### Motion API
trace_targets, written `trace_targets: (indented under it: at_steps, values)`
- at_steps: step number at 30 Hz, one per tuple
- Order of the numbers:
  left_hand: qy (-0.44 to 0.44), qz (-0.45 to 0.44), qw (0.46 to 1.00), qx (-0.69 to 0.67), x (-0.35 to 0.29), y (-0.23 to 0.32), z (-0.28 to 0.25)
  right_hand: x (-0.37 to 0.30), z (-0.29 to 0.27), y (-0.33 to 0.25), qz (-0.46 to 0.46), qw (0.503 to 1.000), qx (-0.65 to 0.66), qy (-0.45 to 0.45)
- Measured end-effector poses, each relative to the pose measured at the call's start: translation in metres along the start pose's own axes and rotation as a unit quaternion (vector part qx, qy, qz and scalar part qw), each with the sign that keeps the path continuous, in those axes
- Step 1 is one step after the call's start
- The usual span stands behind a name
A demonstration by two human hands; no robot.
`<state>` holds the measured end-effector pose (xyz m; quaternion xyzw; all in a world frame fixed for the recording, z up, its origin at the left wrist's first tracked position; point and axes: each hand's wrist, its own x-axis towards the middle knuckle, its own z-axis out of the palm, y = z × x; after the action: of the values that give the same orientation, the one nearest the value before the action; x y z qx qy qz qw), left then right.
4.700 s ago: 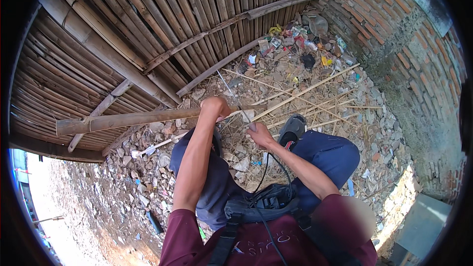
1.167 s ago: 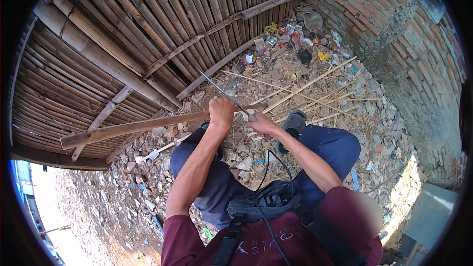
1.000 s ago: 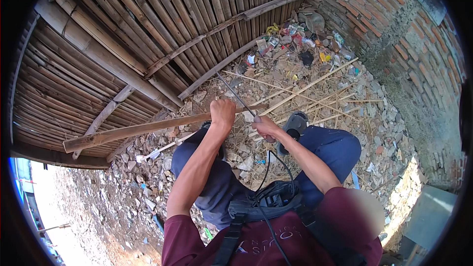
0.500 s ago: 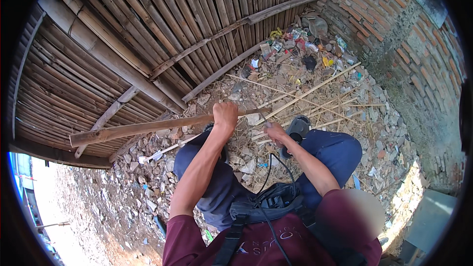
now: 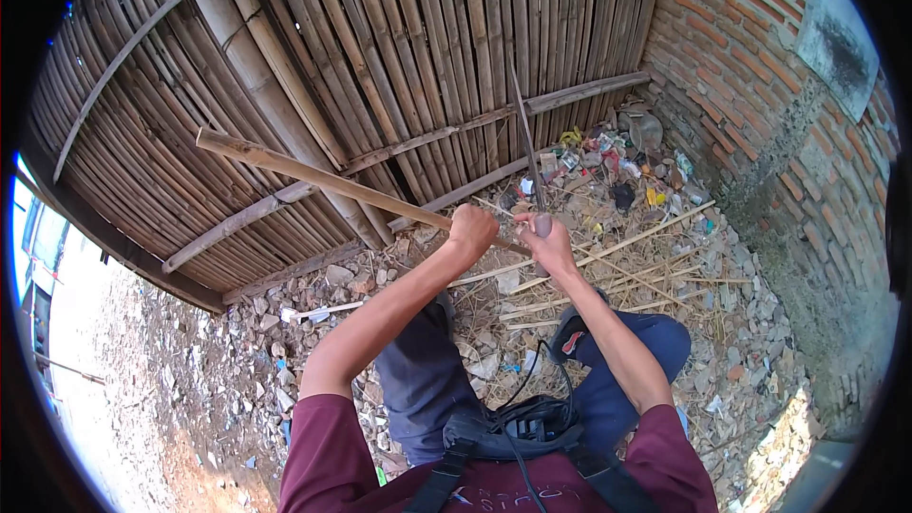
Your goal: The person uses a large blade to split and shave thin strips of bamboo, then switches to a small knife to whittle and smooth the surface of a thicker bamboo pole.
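Note:
My left hand (image 5: 472,233) is closed around a long wooden pole (image 5: 323,179), perhaps split bamboo, near its right end. The pole slants up and away to the left, its far end raised in front of the bamboo wall. Just right of it, my right hand (image 5: 551,247) grips a machete (image 5: 529,147) by its handle. The dark, narrow blade points away from me and upward. Both hands are close together over the ground in front of my knees, and the pole's short right end reaches down beside my right hand.
Thin bamboo strips (image 5: 608,261) lie crossed on the rubble ahead of my right foot. A bamboo-slat wall (image 5: 408,57) rises ahead and left, a brick wall (image 5: 750,85) on the right. Litter (image 5: 608,157) is heaped in their corner. A black cable (image 5: 537,356) hangs from my waist pack (image 5: 518,423).
The machete has swung up from low beside the pole, so its blade now points away. The pole's far left end has risen, and my left hand has shifted slightly right. My view has shifted too.

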<state>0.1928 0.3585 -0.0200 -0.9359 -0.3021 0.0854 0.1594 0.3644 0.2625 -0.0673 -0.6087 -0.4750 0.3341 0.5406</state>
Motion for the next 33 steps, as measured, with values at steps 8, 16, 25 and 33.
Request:
trace_targets:
  at_steps: [8,16,25,33]
  values:
    - [0.024,0.02,0.999,-0.02,0.036,0.045,0.014,-0.01,-0.024,-0.192,-0.062,0.974,0.183,-0.117]
    - [0.324,0.167,0.921,0.138,0.101,0.088,0.055,-0.02,-0.017,-0.279,-0.209,0.958,0.149,-0.126]
    - [0.336,0.201,0.917,-0.073,0.087,0.12,-0.053,-0.001,-0.041,-0.296,-0.263,0.963,0.055,-0.007]
    - [-0.091,0.148,0.656,-0.734,0.021,0.185,-0.031,0.026,-0.093,-0.312,-0.271,0.911,0.266,0.162]
